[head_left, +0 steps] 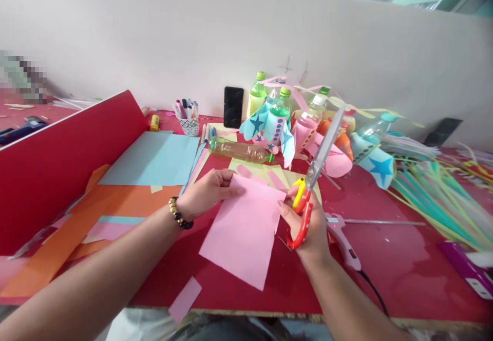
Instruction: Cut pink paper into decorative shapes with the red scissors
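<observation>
The pink paper point(244, 228) looks matt, the scissor blades point(326, 145) shiny metal, their handles point(305, 224) glossy plastic.

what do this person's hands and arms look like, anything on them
Both the left hand and the right hand are bare, without gloves. The left wrist wears a bracelet of round beads, some gold and some black. No bracelet or watch shows on the right wrist. No sleeve covers either forearm near the wrist.
</observation>
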### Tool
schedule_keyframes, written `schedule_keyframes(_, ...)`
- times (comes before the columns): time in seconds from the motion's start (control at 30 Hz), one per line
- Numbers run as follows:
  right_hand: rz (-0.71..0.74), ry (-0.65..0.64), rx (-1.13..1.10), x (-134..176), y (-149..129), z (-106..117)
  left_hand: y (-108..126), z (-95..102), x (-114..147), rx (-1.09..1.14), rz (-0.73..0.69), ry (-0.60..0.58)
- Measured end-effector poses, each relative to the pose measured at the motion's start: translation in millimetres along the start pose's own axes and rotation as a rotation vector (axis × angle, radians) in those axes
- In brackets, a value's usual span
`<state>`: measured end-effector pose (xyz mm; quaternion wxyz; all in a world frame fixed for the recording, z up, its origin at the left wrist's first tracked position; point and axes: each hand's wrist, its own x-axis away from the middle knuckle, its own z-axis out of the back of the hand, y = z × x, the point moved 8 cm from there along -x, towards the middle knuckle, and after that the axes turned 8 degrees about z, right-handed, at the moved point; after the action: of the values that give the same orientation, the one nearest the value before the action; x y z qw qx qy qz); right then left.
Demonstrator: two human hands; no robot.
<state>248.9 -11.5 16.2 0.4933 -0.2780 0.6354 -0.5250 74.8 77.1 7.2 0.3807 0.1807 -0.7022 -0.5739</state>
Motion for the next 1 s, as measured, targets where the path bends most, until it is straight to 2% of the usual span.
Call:
schedule_keyframes(0.23, -0.081, -0.037, -0.107, 0.7, 3.6, -4.9, -18.1, 7.0, 0.2, 0.189, -0.046, 0.031)
schedule_keyframes(0.33, -0.055, -0.006, -0.085, 1.5, 4.0, -5.0, -19.5, 9.6, -0.5, 0.209, -0.061, 0.048)
schedule_keyframes(0.5, -0.086, -0.029, -0.107, 2.5, 9.6, -7.8, -19.1, 11.7, -0.4, 0.155, -0.083, 0.054)
schedule_keyframes(0.67, -0.144, 0.013, -0.194, 2.6, 17.7, -2.0, -17.9, 7.7, -0.1, 0.041, -0.068, -0.044)
schedule_keyframes(0.77, -0.194, -0.086, -0.238, 3.5, 20.3, -8.8, -13.2, 2.6, 2.3, -0.067, -0.109, -0.110)
schedule_keyframes(0.9, -0.309, -0.366, -0.192, 11.6, 19.1, -31.9, -17.1, -8.7, 5.7, -0.295, -0.046, -0.231)
schedule_keyframes(1.0, -0.343, -0.467, -0.150, 17.4, 19.7, -42.3, -9.2, 1.6, 11.8, -0.329, -0.039, -0.207)
